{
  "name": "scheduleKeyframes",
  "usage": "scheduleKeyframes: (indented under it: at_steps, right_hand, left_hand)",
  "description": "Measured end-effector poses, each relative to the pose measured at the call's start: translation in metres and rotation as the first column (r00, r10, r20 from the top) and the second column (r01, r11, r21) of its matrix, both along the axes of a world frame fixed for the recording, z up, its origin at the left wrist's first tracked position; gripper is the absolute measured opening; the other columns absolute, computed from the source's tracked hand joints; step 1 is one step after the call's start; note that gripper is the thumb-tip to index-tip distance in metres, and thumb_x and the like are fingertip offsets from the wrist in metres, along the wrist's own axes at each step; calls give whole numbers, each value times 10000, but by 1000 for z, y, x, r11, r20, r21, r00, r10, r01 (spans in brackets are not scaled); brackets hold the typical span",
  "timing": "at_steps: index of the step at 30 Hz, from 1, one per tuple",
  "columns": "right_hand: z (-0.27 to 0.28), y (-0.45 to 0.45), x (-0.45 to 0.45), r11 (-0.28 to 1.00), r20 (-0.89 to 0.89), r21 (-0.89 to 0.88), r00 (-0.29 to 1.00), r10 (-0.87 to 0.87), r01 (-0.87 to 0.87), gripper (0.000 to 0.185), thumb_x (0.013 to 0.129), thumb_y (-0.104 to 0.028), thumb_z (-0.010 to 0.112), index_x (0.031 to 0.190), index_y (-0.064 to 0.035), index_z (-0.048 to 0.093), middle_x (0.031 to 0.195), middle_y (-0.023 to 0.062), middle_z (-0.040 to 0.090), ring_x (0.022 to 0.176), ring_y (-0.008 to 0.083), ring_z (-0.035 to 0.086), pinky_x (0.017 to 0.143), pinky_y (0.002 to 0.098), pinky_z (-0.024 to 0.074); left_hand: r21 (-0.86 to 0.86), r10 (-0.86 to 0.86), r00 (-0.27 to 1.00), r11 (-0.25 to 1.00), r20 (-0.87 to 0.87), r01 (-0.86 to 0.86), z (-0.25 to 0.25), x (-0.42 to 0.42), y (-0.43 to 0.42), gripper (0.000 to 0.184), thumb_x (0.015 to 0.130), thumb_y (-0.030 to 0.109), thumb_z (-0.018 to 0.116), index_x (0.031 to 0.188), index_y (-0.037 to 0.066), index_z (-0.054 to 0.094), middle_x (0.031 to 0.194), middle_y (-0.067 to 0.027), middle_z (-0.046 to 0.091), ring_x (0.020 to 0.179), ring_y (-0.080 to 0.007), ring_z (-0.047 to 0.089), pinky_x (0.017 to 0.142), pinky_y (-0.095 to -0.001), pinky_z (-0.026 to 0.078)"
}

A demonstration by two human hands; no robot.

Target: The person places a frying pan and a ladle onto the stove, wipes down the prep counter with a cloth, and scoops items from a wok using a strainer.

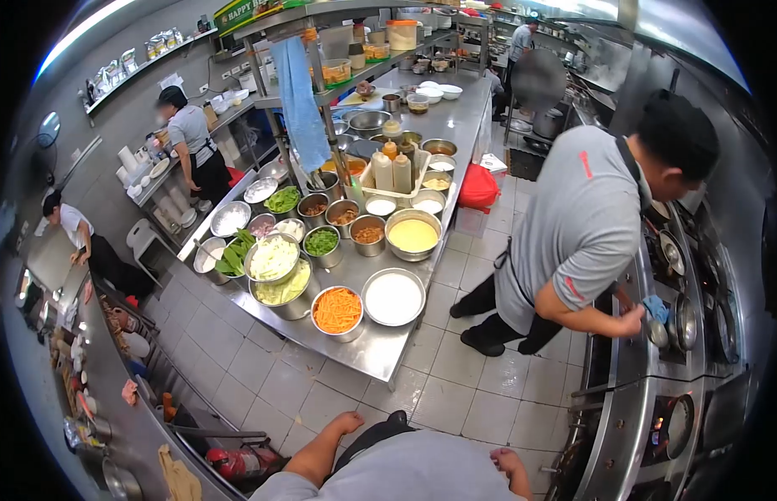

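My left hand [348,422] hangs low in front of my body, loosely closed with nothing visible in it. On the other side, my right hand [508,462] is down by my hip, its fingers curled and no object showing; part of it is hidden. Neither hand touches the steel table [367,349] ahead. Nearest to my left hand on that table are a bowl of shredded carrot [337,310] and a wide pan of white contents [393,297]. Behind them are a bowl of yellow liquid [413,236], chopped cabbage [273,257] and chopped green herbs [321,242].
To my right a co-worker in a grey shirt [572,217] leans over the stove, where a flame burns beside a pan [679,426]. Squeeze bottles [402,173] stand in a basket. A fire extinguisher [238,462] lies low left. Other people work farther back.
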State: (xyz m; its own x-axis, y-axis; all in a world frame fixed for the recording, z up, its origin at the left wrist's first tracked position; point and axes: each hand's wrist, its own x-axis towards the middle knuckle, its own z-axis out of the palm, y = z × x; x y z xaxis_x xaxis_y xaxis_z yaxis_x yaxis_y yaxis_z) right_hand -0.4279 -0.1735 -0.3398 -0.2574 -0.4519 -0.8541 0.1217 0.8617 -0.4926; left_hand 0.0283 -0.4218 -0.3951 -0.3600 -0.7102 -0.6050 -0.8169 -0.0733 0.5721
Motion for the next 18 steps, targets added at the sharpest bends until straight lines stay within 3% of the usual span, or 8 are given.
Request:
scheduleKeyframes:
  at_steps: [6, 8, 9, 11, 14, 15, 17, 18]
  right_hand:
    - [4, -88, -3, 986, -16, -167, 1000, 21, -23, 196, 810, -221, 544, 922, -60, 530, 790, 48, 580, 636, 153, 566, 533, 282, 460]
    - [2, -88, 8, 981, 12, -194, 1000, 1, 2, 196, 807, -224, 546, 916, -62, 531, 775, 37, 577, 616, 138, 562, 514, 265, 453]
    - [3, -87, 10, 991, 26, -136, 1000, 1, 3, 194, 819, -219, 532, 935, -65, 525, 793, 42, 577, 644, 147, 567, 531, 279, 460]
    - [4, -80, 14, 998, 65, -51, 997, -37, 41, 158, 810, -185, 530, 925, -77, 538, 775, 30, 572, 638, 136, 552, 533, 278, 457]
    - [5, -63, 15, 992, 85, 125, 996, 15, -26, 126, 779, -155, 535, 883, -89, 560, 738, 17, 566, 600, 120, 522, 520, 260, 442]
    - [5, -58, 11, 991, 96, 128, 995, 27, -39, 120, 752, -150, 543, 856, -97, 573, 715, 10, 561, 579, 113, 499, 516, 251, 432]
    - [2, -50, -2, 983, 87, 169, 995, 55, -70, 149, 779, -185, 520, 890, -93, 560, 752, 26, 575, 591, 137, 536, 511, 267, 443]
    - [-2, -51, -11, 976, 79, 199, 994, 79, -93, 183, 805, -219, 497, 924, -90, 548, 789, 41, 588, 604, 161, 573, 507, 282, 454]
  left_hand:
    - [22, -99, 992, 995, 80, 97, 5, 27, -12, 391, 719, 400, 537, 893, 53, 587, 857, -151, 603, 756, -297, 579, 693, -365, 457]
    - [415, 150, 981, 890, 123, -188, 50, 10, -21, 463, 742, 470, 524, 986, 78, 563, 915, -118, 595, 746, -255, 582, 677, -357, 466]
    - [416, 139, 981, 891, 133, -182, 60, 1, -29, 463, 742, 470, 524, 986, 78, 563, 915, -118, 595, 746, -255, 582, 677, -357, 466]
    - [692, 53, 988, 708, 145, -140, 74, -23, -42, 490, 779, 494, 494, 1043, 83, 541, 980, -87, 567, 817, -218, 567, 697, -342, 468]
    - [753, 173, 974, 658, -145, -4, 142, -65, -42, 459, 829, 439, 455, 1091, 69, 525, 1058, -87, 547, 936, -203, 533, 782, -315, 436]
    - [763, 178, 974, 646, -142, -7, 144, -70, -42, 459, 829, 439, 455, 1091, 69, 525, 1058, -87, 547, 936, -203, 533, 782, -315, 436]
    - [493, -188, 945, 816, -267, 301, 149, -85, -52, 443, 851, 402, 434, 1130, 66, 507, 1099, -81, 540, 1021, -190, 490, 868, -295, 380]
    - [492, -195, 944, 814, -268, 308, 153, -95, -58, 443, 851, 402, 434, 1130, 66, 507, 1099, -81, 540, 1021, -190, 490, 868, -295, 380]
